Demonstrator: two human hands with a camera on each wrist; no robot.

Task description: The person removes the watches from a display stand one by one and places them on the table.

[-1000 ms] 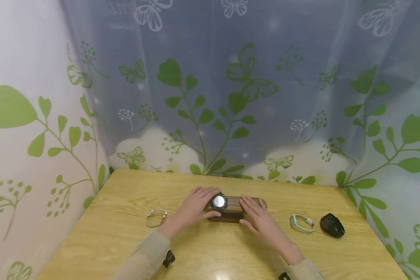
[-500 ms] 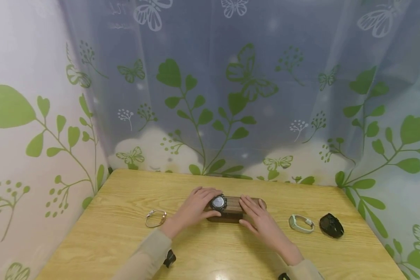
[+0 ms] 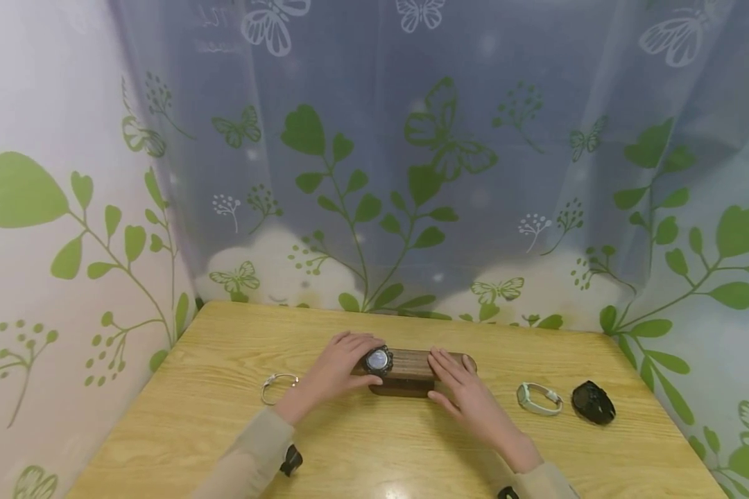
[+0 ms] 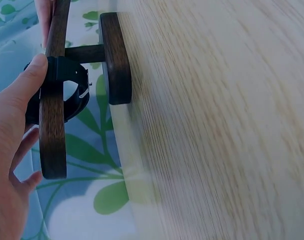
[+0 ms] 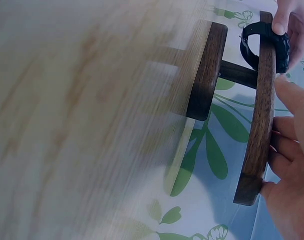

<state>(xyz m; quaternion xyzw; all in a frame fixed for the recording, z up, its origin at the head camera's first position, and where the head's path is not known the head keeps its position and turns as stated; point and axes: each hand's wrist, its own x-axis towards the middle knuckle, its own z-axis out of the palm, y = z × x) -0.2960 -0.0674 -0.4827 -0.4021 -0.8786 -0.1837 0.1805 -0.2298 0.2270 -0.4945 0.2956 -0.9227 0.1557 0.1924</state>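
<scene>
A dark wooden T-shaped watch stand [image 3: 412,362] stands mid-table, its long bar raised over a smaller base [image 4: 119,60]. Around the left part of the bar loops a black wristwatch [image 3: 378,360] with a round face; its buckled strap hangs below in the left wrist view. My left hand [image 3: 333,371] grips this watch, thumb on the near side and fingers at the far side. On the right part of the bar rests my right hand [image 3: 465,391], its fingers laid over the top and its thumb near the front edge.
A thin bracelet-like watch [image 3: 277,388] lies left of my left forearm, partly hidden by it. To the right lie a pale green-strapped watch [image 3: 539,399] and a bulky black watch [image 3: 593,403]. A printed curtain [image 3: 374,173] hangs behind the wooden table [image 3: 374,457].
My left hand and the black wristwatch have shifted slightly left along the bar. The forearm now overlaps more of the thin watch. My right hand stays in place on the stand.
</scene>
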